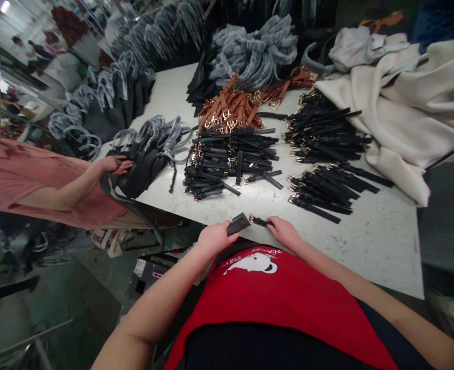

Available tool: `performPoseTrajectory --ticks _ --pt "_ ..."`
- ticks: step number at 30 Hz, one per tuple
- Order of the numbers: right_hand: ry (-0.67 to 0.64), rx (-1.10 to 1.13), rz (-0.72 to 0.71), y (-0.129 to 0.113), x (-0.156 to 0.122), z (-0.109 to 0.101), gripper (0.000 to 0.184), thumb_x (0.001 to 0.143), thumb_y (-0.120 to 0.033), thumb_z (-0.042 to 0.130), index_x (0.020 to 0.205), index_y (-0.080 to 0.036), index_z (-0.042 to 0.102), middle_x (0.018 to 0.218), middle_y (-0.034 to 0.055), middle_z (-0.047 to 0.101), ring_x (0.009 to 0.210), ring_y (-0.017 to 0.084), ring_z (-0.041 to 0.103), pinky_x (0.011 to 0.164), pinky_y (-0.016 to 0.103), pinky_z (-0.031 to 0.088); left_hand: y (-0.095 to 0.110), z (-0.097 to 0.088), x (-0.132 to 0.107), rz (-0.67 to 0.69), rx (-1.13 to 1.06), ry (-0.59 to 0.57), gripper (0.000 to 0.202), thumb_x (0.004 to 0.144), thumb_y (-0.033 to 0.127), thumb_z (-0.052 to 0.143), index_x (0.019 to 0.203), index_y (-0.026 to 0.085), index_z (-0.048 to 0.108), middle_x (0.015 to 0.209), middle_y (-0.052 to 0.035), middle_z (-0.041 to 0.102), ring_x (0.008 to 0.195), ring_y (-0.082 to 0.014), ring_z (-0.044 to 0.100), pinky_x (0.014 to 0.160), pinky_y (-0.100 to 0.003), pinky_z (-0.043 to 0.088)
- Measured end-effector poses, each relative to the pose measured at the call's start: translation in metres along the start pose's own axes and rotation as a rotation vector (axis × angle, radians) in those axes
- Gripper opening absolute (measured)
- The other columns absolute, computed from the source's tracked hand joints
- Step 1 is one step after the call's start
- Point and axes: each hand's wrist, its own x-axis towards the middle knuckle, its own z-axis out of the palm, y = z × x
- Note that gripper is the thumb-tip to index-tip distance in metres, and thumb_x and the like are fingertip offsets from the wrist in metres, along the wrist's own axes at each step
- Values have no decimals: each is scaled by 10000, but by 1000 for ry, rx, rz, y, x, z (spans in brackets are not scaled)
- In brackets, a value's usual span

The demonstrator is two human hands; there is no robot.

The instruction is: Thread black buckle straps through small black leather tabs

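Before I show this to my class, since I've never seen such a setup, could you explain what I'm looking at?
There is no machine here, only a person's two bare hands. One camera, worn on that person's head, looks forward and down, so the red apron at the bottom is the wearer's own.

The left hand holds a flat dark piece; the right hand holds a black buckled strap.

On the white table lie piled black straps, brown straps and wrapped loops, with cream fabric at the right. Another person in a pink shirt stands at the left.
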Motion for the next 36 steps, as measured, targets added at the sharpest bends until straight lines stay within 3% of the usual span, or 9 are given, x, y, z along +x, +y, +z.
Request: performPoseTrajectory --ticks 6,13,18,29,33,36 --pt "123 -171 4 5 4 -11 254 840 -305 461 1025 -188 590 990 102 591 882 213 518 741 320 341 0 9 -8 11 -33 -44 494 791 605 387 1058 224 554 925 -72 676 842 -222 639 693 -282 472" --pt "213 -70 147 -6 12 9 303 839 -420 442 933 -189 614 864 75 576 798 188 513 715 297 347 -7 19 -7 71 -19 -7 477 788 600 400 1048 229 547 909 -73 672 816 -228 639 670 -294 474" --pt "231 -34 176 -9 16 15 270 856 -323 387 860 -198 626 831 63 578 807 179 508 733 294 341 -18 22 -2 154 -39 -13 492 801 608 371 1065 227 537 892 -78 666 795 -231 637 665 -307 477" --pt "285 -38 220 -13 14 20 217 813 -271 423 852 -171 612 834 73 592 835 188 512 765 310 367 -38 17 2 286 -84 -25 523 796 604 402 1110 204 524 876 -90 662 783 -236 637 657 -307 486" --pt "241 -93 126 -10 11 14 242 834 -287 431 951 -160 601 889 79 600 840 183 519 751 295 372 -45 24 1 310 -96 29 524 789 598 429 1107 191 520 858 -90 655 768 -242 636 638 -309 484" --pt "89 -269 -6 -10 13 4 263 871 -280 394 988 -180 606 921 82 602 821 179 518 716 290 353 -51 31 0 321 -99 34 533 784 603 436 1119 196 511 854 -89 649 764 -245 636 631 -313 482"
